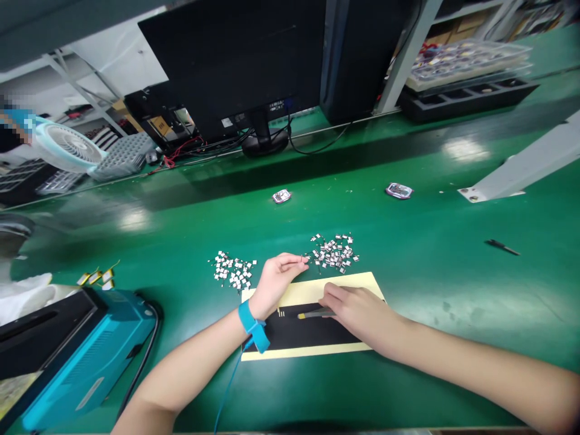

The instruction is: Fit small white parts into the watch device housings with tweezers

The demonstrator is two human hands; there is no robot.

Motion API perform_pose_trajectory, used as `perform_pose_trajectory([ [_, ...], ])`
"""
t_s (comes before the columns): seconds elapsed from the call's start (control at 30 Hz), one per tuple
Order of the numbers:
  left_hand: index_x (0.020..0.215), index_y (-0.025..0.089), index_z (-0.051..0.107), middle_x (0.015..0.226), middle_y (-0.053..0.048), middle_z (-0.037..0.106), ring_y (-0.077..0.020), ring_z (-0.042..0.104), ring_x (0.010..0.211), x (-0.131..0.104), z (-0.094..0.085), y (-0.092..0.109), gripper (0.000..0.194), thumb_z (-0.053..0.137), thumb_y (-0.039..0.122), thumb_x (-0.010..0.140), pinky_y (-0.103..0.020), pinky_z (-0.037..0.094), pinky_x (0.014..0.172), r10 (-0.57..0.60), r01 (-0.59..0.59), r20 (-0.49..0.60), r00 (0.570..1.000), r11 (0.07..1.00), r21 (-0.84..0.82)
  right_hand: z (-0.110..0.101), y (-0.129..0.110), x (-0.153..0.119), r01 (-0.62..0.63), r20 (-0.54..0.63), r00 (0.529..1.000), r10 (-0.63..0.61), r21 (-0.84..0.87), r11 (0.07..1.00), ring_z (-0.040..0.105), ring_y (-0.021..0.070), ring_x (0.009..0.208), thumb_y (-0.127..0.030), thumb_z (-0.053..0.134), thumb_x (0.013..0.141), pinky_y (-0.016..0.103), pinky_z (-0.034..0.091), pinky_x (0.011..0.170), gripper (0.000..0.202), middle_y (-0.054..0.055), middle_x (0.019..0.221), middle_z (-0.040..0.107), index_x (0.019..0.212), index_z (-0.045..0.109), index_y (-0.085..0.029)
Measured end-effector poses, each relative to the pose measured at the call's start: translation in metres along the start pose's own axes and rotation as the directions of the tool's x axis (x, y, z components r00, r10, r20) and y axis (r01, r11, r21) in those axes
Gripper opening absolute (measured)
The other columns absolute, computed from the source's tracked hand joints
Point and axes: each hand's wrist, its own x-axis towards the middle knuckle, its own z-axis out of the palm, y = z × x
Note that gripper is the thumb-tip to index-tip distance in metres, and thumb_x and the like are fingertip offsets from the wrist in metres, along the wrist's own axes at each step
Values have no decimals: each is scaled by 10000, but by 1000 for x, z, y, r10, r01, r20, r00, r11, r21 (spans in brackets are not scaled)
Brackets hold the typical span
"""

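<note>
My left hand (280, 279), with a teal wrist strap (254, 325), is closed in a pinch on a small wired component (307, 258) at its fingertips. My right hand (356, 309) is shut on a pair of tweezers (319, 313), pointing left over a black sheet (312, 332) with pale yellow borders. A small yellow piece (301, 316) shows at the tweezers' tips. Several short pale strips (281, 313) lie on the sheet near my left wrist. Small white wired components lie in a right pile (335, 252) beside my left fingertips and a left pile (233, 270).
A teal machine (90, 356) stands at left, several yellow-wrapped parts (96, 278) behind it. Two small devices (281, 196) (399, 191) lie farther back. A dark tool (502, 246) and a grey metal leg (521, 163) are at right. A monitor (244, 66) stands behind.
</note>
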Motion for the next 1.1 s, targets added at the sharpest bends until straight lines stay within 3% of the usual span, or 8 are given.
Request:
perform_pose_trajectory([
  [0.13,856,145,606,703,4,607,-88,589,688,-8,8,-4,198,642,142,661,-183,448,670,81,-81,25,996,997,1,1,-3,1,-5,-15,1000,5,-51,999,570,196,561,-5,577,714,286,421,450,160,59,781,548,819,607,-122],
  [0.3,766,139,613,743,-20,635,-109,609,737,-6,6,-8,135,653,125,637,-190,461,689,159,-159,13,987,987,-14,-1,-6,2,-4,-23,1000,2,-78,997,571,197,572,-1,564,714,287,432,442,202,64,796,544,871,611,-119],
  [0.57,698,133,636,778,-36,682,-132,639,744,-3,4,-7,87,688,167,637,-230,504,721,114,-104,89,990,989,-108,3,-8,3,-10,-19,1000,9,-60,998,574,192,582,-8,565,734,279,432,450,135,56,758,538,807,607,-113],
  [0.9,916,138,655,876,-71,691,-168,634,866,-2,4,-8,268,690,170,652,-274,481,830,13,18,215,977,989,-145,8,-6,3,-108,0,994,109,127,986,591,186,644,3,591,709,267,426,497,163,46,812,563,814,598,-122],
  [1.1,833,136,674,837,-61,691,-164,634,811,0,2,-8,202,693,193,640,-275,481,792,30,-21,145,989,998,-59,-2,-1,8,-168,13,985,174,342,925,579,164,618,-101,660,716,250,408,552,97,28,770,587,770,585,-130],
])
